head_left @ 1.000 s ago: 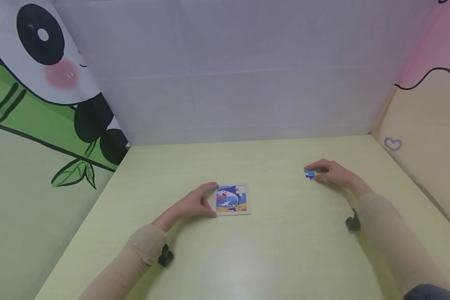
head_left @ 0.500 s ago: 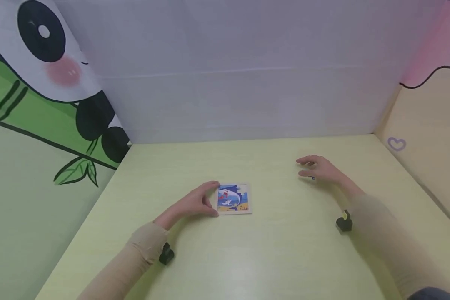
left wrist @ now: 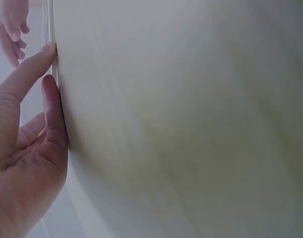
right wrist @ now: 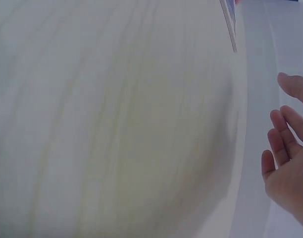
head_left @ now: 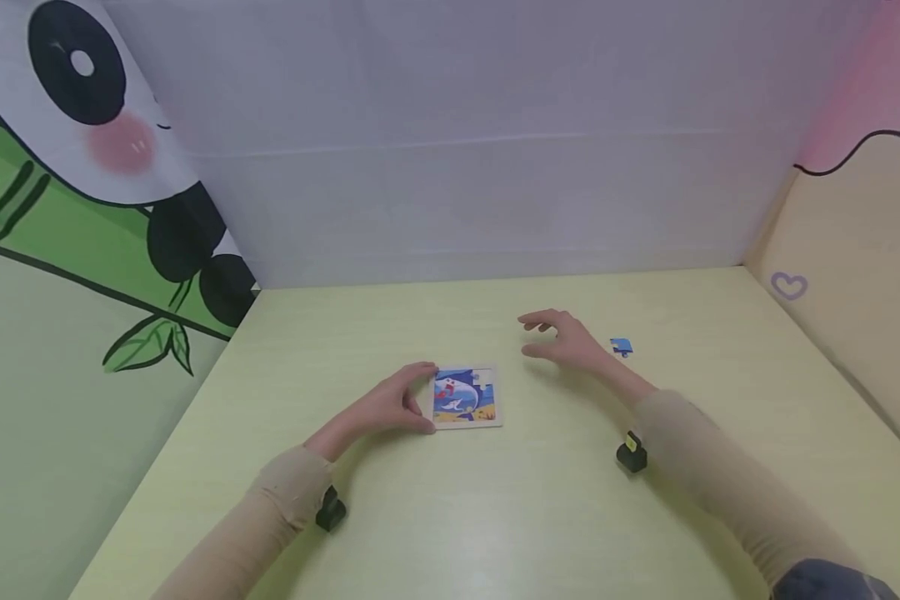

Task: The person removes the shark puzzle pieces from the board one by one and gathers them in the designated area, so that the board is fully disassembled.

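A small square jigsaw puzzle (head_left: 465, 398) with a whale picture and a pale frame lies flat mid-table. Its top right corner shows a pale gap. My left hand (head_left: 386, 408) holds the puzzle's left side, thumb at the near corner and a finger at the far one; the left wrist view shows these fingertips along the frame's thin edge (left wrist: 51, 29). Up and right of the puzzle, my right hand (head_left: 566, 340) hovers above the table with loosely bent fingers and nothing in them. Behind it, a blue puzzle piece (head_left: 621, 347) rests on the table.
The pale yellow table (head_left: 450, 508) meets a whitish back wall (head_left: 495, 208). A panda-painted panel (head_left: 172, 242) stands on the left, and a beige and pink panel (head_left: 855, 275) on the right. Each sleeve carries a small black wrist camera (head_left: 632, 454).
My right hand has let go of the blue puzzle piece, leaving it on the table, and has moved left toward the puzzle. The left hand stays in place.
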Tool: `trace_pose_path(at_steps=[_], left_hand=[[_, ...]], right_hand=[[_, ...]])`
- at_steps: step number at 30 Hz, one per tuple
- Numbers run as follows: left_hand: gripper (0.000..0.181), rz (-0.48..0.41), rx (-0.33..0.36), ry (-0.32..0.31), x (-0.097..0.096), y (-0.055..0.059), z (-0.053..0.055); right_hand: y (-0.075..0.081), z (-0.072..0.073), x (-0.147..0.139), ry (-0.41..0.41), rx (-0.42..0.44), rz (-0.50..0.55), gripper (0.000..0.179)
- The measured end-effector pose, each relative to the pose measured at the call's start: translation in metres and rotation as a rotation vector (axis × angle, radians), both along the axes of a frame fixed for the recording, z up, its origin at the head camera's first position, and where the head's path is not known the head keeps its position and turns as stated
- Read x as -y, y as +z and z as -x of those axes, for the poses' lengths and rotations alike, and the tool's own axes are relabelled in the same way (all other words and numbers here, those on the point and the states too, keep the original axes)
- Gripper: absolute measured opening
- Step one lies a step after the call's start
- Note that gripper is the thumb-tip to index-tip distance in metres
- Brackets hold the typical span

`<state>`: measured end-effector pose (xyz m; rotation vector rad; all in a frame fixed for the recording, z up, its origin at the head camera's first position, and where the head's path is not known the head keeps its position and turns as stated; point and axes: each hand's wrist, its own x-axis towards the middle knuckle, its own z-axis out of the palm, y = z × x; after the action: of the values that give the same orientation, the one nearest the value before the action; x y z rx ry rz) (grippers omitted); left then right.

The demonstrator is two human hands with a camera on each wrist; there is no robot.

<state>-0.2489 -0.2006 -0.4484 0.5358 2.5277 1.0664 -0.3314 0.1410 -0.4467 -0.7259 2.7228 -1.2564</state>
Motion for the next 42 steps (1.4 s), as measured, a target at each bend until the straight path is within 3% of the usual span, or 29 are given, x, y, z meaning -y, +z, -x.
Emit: trace_pose_path(at_steps=[10, 22, 28, 42], left_hand=[[0.096, 0.013, 0.007, 0.010, 0.000, 0.000, 0.001], [0.095, 0.023, 0.004, 0.007, 0.002, 0.002, 0.001], [0.094, 0.024, 0.015, 0.008, 0.001, 0.003, -0.001], [0.094, 0.012, 0.018, 0.004, 0.000, 0.002, 0.000]], right_hand=[[-0.001, -0.020, 0.041, 0.035, -0.007, 0.016, 0.056], [-0.007, -0.036, 0.075, 0.114, 0.033, -0.060, 0.053], [-0.006, -0.047, 0.083, 0.080, 0.057, -0.099, 0.051], [0.000, -0.043, 0.089, 0.107, 0.134, -0.116, 0.055]])
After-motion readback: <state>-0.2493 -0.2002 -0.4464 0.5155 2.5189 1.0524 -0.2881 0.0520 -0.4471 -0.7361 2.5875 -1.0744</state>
